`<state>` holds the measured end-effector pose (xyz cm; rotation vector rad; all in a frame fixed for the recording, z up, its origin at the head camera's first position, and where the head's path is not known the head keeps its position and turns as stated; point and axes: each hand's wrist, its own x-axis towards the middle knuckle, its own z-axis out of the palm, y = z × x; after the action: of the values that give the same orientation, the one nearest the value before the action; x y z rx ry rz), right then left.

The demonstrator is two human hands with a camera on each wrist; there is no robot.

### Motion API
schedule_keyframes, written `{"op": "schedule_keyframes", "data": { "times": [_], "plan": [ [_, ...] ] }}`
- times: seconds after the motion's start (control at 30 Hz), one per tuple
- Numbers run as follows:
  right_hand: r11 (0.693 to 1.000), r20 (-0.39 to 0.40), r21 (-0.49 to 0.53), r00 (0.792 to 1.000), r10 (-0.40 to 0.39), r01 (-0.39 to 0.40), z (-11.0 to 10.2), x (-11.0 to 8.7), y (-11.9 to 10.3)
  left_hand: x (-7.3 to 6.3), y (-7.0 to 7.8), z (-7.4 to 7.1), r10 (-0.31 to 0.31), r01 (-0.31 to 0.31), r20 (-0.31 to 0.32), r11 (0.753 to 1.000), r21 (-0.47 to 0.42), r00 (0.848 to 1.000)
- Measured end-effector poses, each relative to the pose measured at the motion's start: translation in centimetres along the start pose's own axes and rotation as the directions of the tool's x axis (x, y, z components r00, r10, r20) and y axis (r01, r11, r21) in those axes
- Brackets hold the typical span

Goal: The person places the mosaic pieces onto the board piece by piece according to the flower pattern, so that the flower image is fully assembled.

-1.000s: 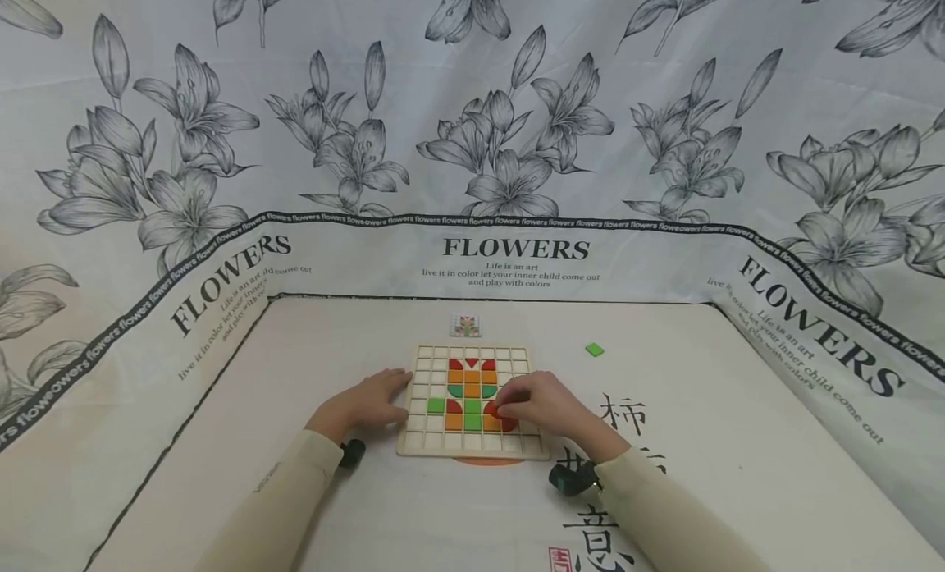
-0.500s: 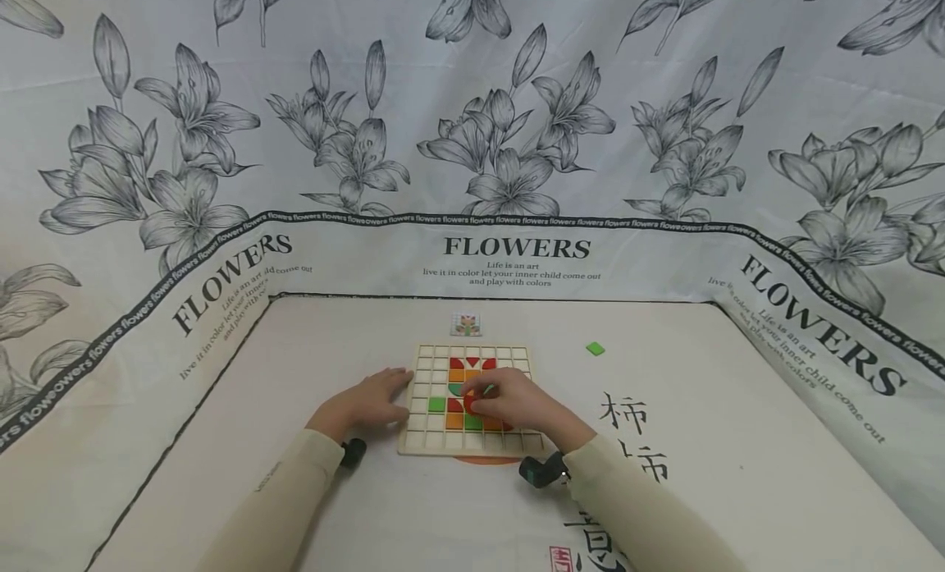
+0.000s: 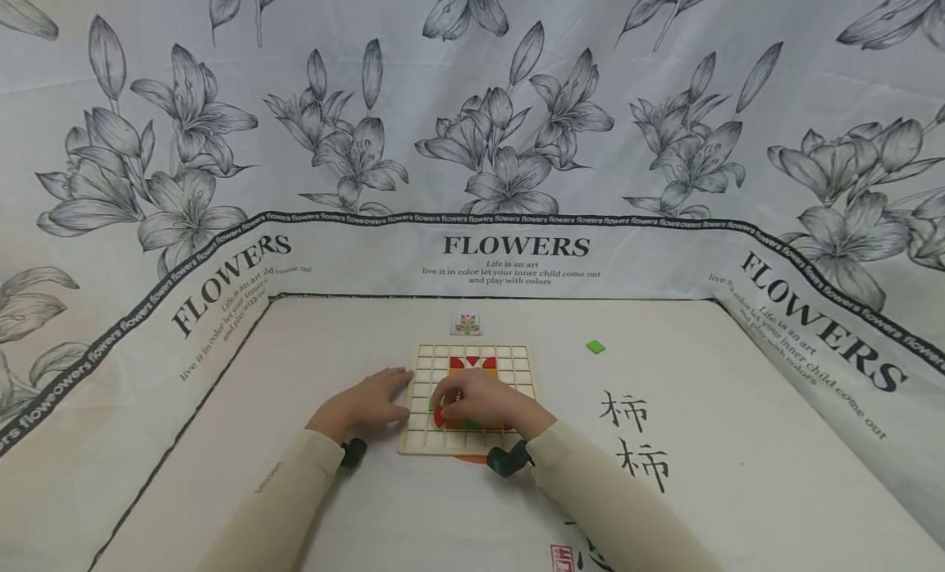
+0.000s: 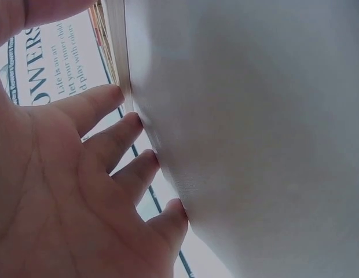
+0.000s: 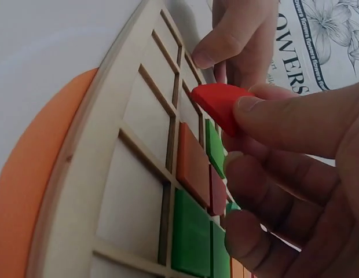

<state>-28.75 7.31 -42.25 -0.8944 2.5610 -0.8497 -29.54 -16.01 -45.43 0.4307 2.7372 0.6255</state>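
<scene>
A wooden grid board (image 3: 526,442) lies flat, with red, orange and green tiles filling some of its squares. My right hand (image 3: 487,400) is over the board's middle, covering part of the pattern. Between thumb and index finger it pinches a red tile (image 5: 217,103) with one rounded edge, raised above the grid in the right wrist view. Close by sit a green square tile (image 5: 215,147) and an orange tile (image 5: 192,165). My left hand (image 3: 365,403) rests beside the board, its extended fingertips touching the left edge.
Behind the board is a small pattern card (image 3: 466,323). A loose green tile (image 3: 595,347) lies to the right. An orange shape (image 5: 46,168) pokes out under the board's near edge. Flower-printed cloth (image 3: 517,260) walls the table on the far side and both flanks.
My right hand has moved left across the board, carrying the red tile from the right part of the pattern to the left. My left hand has stayed at the board's edge.
</scene>
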Motion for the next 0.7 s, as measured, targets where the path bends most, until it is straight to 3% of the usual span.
{"op": "schedule_keyframes", "data": {
  "times": [0.43,0.7],
  "plan": [
    [0.997,0.037,-0.063,0.998,0.042,-0.039,0.4,1.4,-0.2,0.0,-0.1,-0.2,0.008,-0.008,0.0,1.0,0.002,1.0],
    [0.994,0.068,-0.113,0.998,0.017,-0.01,0.5,2.1,-0.8,0.0,0.0,-0.1,0.004,-0.004,0.003,1.0,-0.009,1.0]
  ]
}}
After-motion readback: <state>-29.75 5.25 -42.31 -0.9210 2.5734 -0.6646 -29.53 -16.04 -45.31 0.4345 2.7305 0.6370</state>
